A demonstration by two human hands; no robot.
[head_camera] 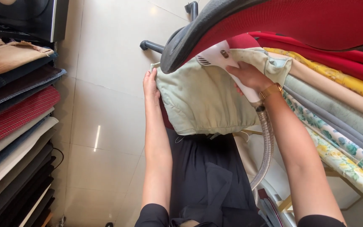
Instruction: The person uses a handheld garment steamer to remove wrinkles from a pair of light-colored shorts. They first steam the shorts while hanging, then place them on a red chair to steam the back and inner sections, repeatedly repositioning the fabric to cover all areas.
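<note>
Looking down from the head camera, the pale green garment [202, 98] hangs draped over the rounded end of a padded ironing board [299, 21], whose red cover and dark grey edge fill the top right. The left hand [150, 84] lies flat and spread against the garment's left edge, fingers pointing up, pressing the cloth rather than pinching it. The right hand [248, 75] is curled around the handle of a white garment steamer [225, 59], whose head rests against the upper part of the garment just under the board's tip; a gold wristwatch [272, 90] sits on that wrist. A ribbed grey hose [266, 147] runs down from the steamer's handle beside the right forearm. On the right, folded fabrics [341, 113] in red, yellow floral, beige, grey and green floral lie stacked in a slanting row. On the left, another stack of folded cloth [13, 109] shows tan, denim, red check and dark layers. Below lies a pale tiled floor [101, 117].
</note>
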